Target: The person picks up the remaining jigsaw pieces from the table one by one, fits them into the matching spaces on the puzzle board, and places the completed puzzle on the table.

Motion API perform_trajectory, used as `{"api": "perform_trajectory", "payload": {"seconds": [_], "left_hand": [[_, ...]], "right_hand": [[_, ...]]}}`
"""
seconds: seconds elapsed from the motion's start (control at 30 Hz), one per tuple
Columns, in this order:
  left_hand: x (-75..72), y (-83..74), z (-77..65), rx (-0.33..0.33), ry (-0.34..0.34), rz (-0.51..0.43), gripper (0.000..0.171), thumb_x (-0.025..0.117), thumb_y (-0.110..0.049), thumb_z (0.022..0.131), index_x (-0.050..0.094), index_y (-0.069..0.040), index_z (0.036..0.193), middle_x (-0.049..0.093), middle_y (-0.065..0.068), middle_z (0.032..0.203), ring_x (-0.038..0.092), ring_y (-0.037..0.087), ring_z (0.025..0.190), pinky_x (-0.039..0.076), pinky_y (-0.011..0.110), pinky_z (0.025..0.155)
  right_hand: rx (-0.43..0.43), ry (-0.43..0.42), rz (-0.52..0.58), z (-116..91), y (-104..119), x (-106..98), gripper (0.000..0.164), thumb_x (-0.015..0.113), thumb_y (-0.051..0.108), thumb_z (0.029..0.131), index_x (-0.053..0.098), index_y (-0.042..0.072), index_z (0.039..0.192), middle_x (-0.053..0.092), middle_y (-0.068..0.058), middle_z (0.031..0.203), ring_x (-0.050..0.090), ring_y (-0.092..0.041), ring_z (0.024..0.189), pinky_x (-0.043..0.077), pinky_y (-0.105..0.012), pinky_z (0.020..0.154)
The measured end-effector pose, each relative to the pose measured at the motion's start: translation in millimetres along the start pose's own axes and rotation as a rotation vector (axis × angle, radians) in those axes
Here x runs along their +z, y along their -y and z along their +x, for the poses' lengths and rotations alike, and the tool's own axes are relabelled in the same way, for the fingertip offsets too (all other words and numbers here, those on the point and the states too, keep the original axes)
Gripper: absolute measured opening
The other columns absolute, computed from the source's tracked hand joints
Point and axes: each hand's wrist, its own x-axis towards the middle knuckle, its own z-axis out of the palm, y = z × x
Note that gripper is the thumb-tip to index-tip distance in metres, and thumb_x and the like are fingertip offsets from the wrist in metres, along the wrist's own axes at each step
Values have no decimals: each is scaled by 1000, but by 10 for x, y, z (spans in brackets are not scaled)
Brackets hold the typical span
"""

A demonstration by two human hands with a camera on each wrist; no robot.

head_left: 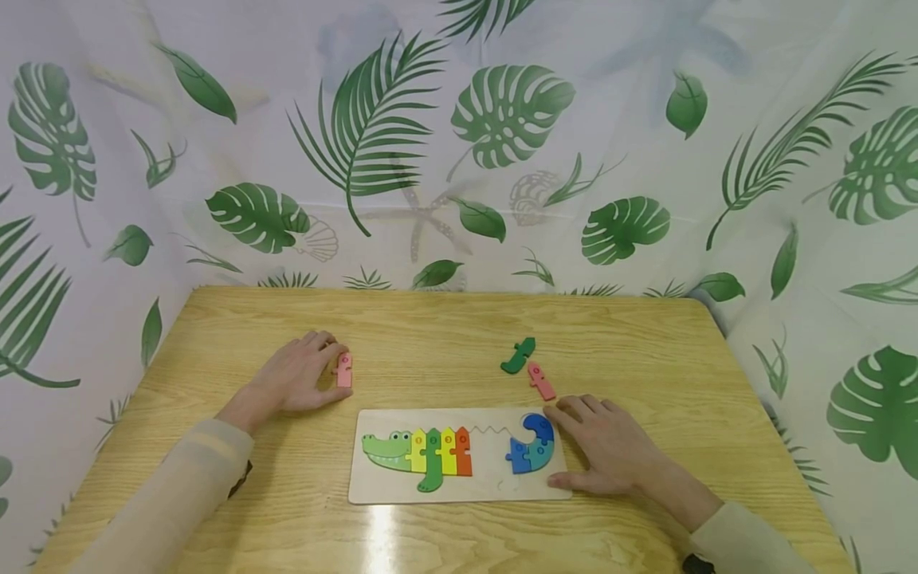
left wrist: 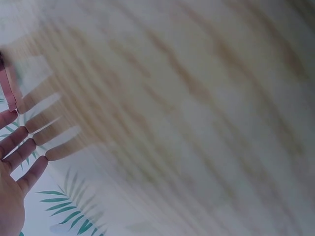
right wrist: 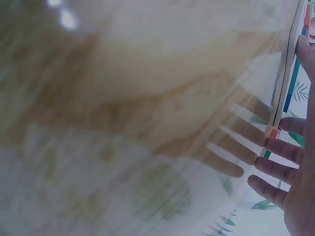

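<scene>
In the head view my left hand pinches a pink puzzle piece between thumb and index finger at the table's left. The left wrist view shows the piece by the index fingertip, other fingers spread; the thumb is out of sight. My right hand, fingers fairly straight, rests on the right end of a wooden puzzle board, thumb at its lower corner. On the board lie a crocodile head, yellow, green and orange body pieces, and blue tail pieces, with a gap between.
Behind the board's right end, a dark green leg piece and a second pinkish-red piece lie loose on the wooden table. A leaf-patterned curtain stands behind the table and at both sides.
</scene>
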Motion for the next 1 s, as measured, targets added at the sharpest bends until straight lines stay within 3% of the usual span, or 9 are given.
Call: {"api": "perform_trajectory", "payload": {"seconds": [0.5,1.0], "left_hand": [[15,2,-23,-12,-1,-13,74,68,-65,90,65,-5,134,62,16,137,59,36,127,51,57,108],[5,-162,-27,21,-32,-8,77,68,-68,89,65,-6,133,65,15,134,62,33,124,54,52,106]], "right_hand": [[8,20,18,6,5,-10,102,50,93,84,52,19,155,60,-8,143,59,-30,125,55,-54,102],[-1,-6,19,1,-6,22,101,52,92,84,52,20,155,59,-7,143,59,-29,125,55,-53,102]]}}
